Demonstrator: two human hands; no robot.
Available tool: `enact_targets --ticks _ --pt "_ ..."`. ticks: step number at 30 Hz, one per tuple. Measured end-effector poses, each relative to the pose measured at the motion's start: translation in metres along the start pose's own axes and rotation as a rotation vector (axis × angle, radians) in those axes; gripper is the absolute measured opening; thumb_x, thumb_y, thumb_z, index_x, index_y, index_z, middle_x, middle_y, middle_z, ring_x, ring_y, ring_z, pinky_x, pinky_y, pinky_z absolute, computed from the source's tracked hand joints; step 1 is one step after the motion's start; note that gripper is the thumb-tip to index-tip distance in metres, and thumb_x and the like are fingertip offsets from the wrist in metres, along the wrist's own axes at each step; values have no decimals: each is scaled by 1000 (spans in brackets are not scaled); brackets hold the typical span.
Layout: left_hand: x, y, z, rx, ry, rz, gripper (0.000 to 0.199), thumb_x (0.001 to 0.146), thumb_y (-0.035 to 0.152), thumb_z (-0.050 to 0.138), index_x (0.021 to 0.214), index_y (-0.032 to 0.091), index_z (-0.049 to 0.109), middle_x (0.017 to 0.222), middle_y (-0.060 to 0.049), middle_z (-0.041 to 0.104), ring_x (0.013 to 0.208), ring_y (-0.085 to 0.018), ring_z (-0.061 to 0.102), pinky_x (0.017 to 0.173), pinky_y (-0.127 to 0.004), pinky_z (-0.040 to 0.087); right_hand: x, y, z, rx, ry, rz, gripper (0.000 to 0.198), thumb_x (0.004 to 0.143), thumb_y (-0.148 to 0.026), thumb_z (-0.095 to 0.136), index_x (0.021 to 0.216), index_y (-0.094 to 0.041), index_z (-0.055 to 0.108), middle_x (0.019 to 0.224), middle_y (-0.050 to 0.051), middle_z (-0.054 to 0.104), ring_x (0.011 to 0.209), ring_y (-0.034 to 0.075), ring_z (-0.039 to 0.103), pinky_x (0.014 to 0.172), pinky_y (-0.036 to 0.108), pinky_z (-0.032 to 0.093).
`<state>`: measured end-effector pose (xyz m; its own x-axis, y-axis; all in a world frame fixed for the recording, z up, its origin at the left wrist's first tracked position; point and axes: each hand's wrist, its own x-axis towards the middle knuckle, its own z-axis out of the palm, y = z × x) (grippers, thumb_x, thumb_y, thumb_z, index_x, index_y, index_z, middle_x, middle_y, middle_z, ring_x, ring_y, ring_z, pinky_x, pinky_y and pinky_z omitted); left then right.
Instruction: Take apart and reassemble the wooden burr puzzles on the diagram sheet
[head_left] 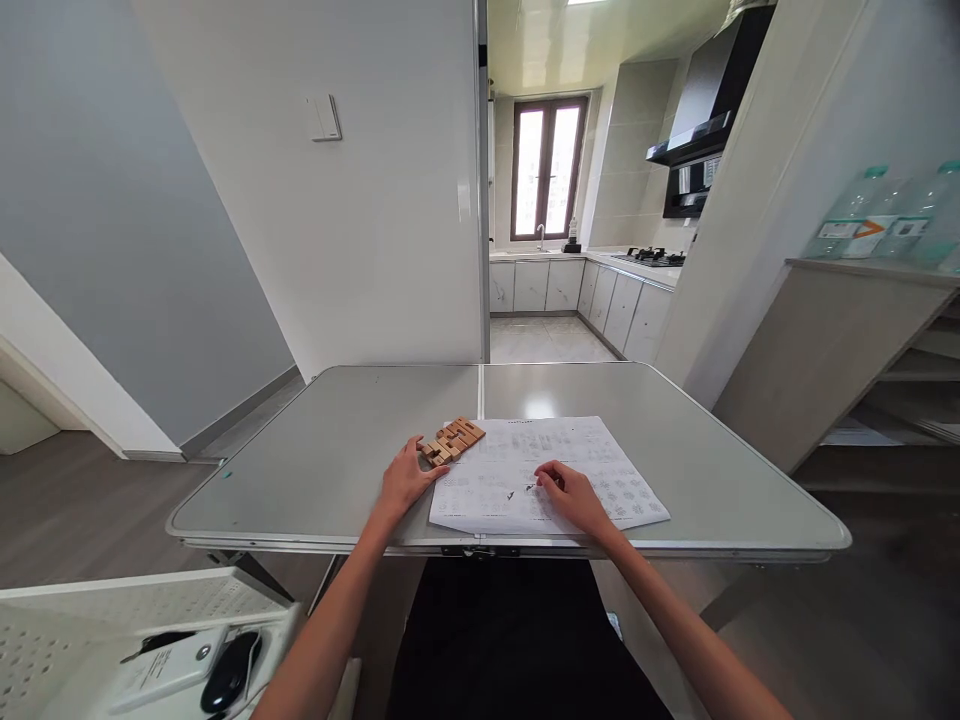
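My left hand (405, 481) lies at the left edge of the printed sheets, thumb and fingers closed around the near end of a wooden block puzzle (454, 440). The puzzle is a flat group of light-brown pieces with gaps between them, partly over the paper's upper left corner. On the white printed sheets (547, 440), which carry rows of small diagrams, rests my right hand (571, 492). Its fingers are curled in a pinch, and whatever may be between them is too small to make out. Small dark marks show on the paper just left of these fingertips.
The sheets lie on a grey folding table (315, 450) with a metal rim and a centre seam. At lower left stands a white basket (150, 590) holding a black computer mouse (231, 670) and a white device (172, 668). Plastic bottles (885, 220) stand on a cabinet at right.
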<state>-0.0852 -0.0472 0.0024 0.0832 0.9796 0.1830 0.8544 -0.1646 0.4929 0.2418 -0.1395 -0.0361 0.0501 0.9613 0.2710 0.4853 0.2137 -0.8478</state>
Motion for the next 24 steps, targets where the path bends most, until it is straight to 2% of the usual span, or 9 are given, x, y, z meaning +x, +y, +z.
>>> enact_targets --ticks 4,7,13,17,24 --pt "-9 0 -2 -148 62 -46 90 73 57 81 145 17 45 138 -15 64 93 -24 70 87 -35 52 0 0 0 4 7 -4 30 94 -45 50 93 -22 69 87 5 76 72 22 66 72 34 49" --pt "-21 -8 -6 -312 111 -91 81 75 59 76 138 16 51 132 -14 67 82 -20 70 80 -34 56 1 3 0 5 13 -6 30 93 -45 50 92 -22 69 86 5 76 72 22 66 72 34 49" --pt "-34 -24 -10 -416 66 -45 53 84 58 63 118 18 66 108 -8 75 80 -19 67 75 -30 56 2 7 2 4 7 5 29 93 -45 50 94 -23 69 88 5 77 74 23 68 74 35 51" --pt "-35 -20 -10 -406 47 -39 48 84 59 61 110 20 71 96 -6 76 79 -20 68 74 -31 56 1 6 1 -3 -2 7 29 94 -44 49 95 -23 68 89 6 77 75 24 68 74 36 51" --pt "-38 -14 -13 -409 63 -46 47 85 59 59 107 19 71 98 -7 76 82 -20 68 76 -31 55 0 5 1 -47 -6 -1 26 93 -42 49 94 -23 67 92 6 77 79 25 68 77 36 50"
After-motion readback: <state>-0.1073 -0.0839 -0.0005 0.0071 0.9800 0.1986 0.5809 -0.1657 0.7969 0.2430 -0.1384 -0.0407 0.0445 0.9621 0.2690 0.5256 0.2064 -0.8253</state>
